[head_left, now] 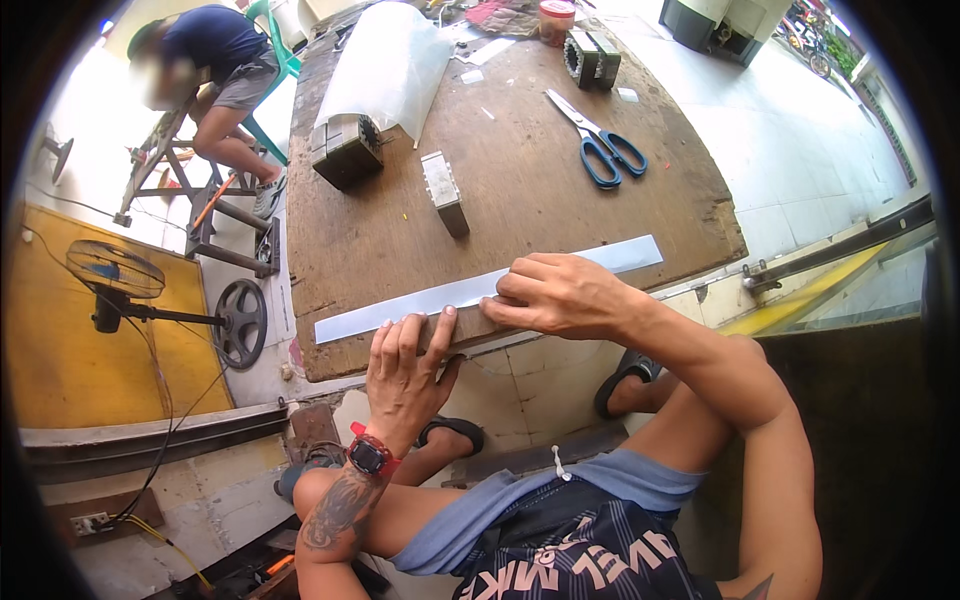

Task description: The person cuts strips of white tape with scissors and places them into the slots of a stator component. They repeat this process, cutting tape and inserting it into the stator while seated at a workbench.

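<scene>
A long, narrow, pale bluish-white strip (400, 309) of paper or film lies along the near edge of the wooden table. My left hand (407, 370) rests its outstretched fingertips on the strip's near edge, left of the middle. At the middle, the curled fingers of my right hand (548, 292) pinch the strip and cover part of it. Beyond the strip stands a small metal block (444, 192) with a notched, light top. Scissors (591, 130) with dark blue handles lie farther right, their blades slightly apart.
The worn wooden table (520, 190) also bears a slotted metal core (591, 60), another block (347, 152) under a translucent sheet (390, 65), and a red-lidded jar (556, 22). A fan (115, 275) stands at left. Another person (225, 60) bends over a wooden frame at the far left.
</scene>
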Tool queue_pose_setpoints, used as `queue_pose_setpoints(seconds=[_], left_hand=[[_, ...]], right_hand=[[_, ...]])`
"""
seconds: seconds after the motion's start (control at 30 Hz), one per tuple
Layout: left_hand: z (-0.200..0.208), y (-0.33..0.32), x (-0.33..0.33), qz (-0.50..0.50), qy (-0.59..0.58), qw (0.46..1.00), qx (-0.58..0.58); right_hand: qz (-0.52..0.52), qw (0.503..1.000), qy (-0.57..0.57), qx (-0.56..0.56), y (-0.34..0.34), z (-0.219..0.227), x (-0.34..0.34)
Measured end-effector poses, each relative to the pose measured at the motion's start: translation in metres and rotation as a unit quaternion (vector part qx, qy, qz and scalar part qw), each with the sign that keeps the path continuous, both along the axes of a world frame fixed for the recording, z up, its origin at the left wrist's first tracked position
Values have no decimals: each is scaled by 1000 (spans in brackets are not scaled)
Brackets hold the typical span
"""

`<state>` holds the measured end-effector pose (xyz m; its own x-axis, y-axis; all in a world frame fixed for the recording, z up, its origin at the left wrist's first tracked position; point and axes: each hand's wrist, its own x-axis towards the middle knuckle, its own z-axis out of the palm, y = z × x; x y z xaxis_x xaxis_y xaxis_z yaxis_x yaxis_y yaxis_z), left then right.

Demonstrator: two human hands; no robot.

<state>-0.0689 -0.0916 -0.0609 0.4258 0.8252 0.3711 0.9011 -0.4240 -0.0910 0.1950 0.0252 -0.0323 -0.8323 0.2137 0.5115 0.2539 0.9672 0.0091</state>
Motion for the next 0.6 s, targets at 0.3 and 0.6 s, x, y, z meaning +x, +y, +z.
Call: queue_pose_setpoints(seconds=[0.3, 0.6], left_hand=[[-5, 4, 27, -5, -41, 999, 2], [-4, 8, 48, 30, -30, 998, -45]], right_hand=[[7, 1000, -14, -3, 5, 6, 9], [-22, 999, -31, -13, 2, 3, 19]])
